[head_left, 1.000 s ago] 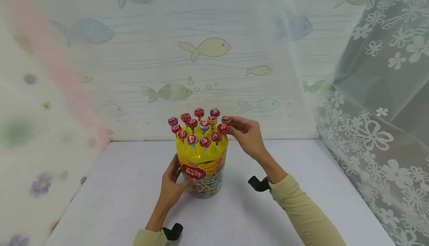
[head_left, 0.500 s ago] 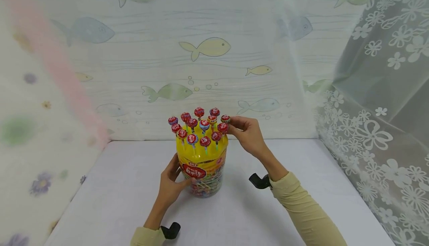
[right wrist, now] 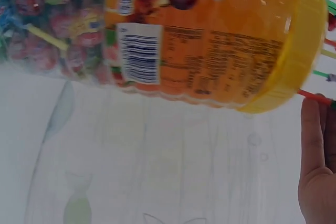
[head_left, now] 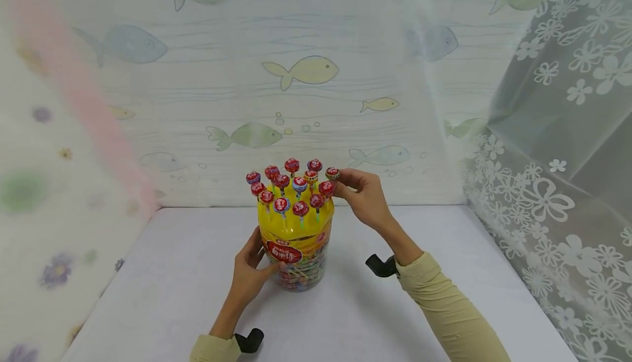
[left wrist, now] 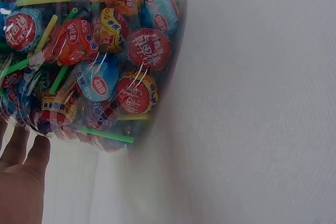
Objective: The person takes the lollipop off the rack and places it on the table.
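Note:
A big candy jar (head_left: 302,275) stands on the table with a yellow lid (head_left: 296,224). Several lollipops in red wrappers stick up from that lid. My left hand (head_left: 250,274) grips the jar's lower left side, thumb at the front. In the left wrist view its fingers (left wrist: 35,153) lie against the clear wall, with wrapped lollipops (left wrist: 94,80) packed inside. At the lid's right edge, my right hand (head_left: 364,200) pinches a lollipop (head_left: 332,173) near its head. The right wrist view shows its orange-red stick (right wrist: 313,96) meeting the lid, fingers right beside it.
The white tabletop (head_left: 163,296) runs back to a curtain (head_left: 197,93) printed with fish. A flowered curtain (head_left: 49,230) hangs on the left, and a sheer one with white flowers (head_left: 548,200) on the right. Black wrist mounts (head_left: 381,266) sit at the cuffs.
The head view has shifted slightly. The lollipop in my right hand sits a touch higher; the jar and both hands otherwise keep their places.

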`<state>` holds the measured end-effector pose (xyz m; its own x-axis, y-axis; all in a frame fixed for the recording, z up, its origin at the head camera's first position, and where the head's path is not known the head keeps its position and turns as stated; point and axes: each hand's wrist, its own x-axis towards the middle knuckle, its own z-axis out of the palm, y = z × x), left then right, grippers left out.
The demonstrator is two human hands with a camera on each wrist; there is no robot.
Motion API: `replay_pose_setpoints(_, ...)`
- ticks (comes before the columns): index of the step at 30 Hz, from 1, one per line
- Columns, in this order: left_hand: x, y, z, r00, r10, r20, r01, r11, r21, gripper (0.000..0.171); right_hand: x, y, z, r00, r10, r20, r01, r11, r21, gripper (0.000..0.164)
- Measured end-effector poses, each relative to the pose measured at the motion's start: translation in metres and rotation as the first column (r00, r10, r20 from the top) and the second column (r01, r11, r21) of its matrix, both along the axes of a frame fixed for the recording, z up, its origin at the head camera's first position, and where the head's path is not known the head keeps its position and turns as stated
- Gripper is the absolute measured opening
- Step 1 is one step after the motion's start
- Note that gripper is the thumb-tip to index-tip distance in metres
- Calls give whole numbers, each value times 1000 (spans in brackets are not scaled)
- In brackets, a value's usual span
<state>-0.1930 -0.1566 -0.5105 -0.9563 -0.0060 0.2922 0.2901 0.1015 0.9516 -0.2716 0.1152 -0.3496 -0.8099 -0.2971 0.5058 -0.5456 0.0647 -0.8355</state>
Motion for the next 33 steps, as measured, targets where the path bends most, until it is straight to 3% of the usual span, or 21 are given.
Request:
replay_pose_setpoints(9,0,1,-1,1000,2,7,-2,1000,-4,95,0,16,16,996,-78,-46,72,990,-124,19)
replay_pose_setpoints(17,1,1,-1,1000,6,-6,-6,1000,-21,94,2,29,16,997,-63,-42,56,987,-150,23)
replay_pose_setpoints(25,0,1,-2,1000,14,-12,-14,1000,-11,93,5,36,11,999,-36,-18,31,977,-211,16)
replay_pose_setpoints(33,1,1,-3,1000,17,-10,-17,1000,-18,93,10,47,-5,996,-82,20,84,986,-146,21)
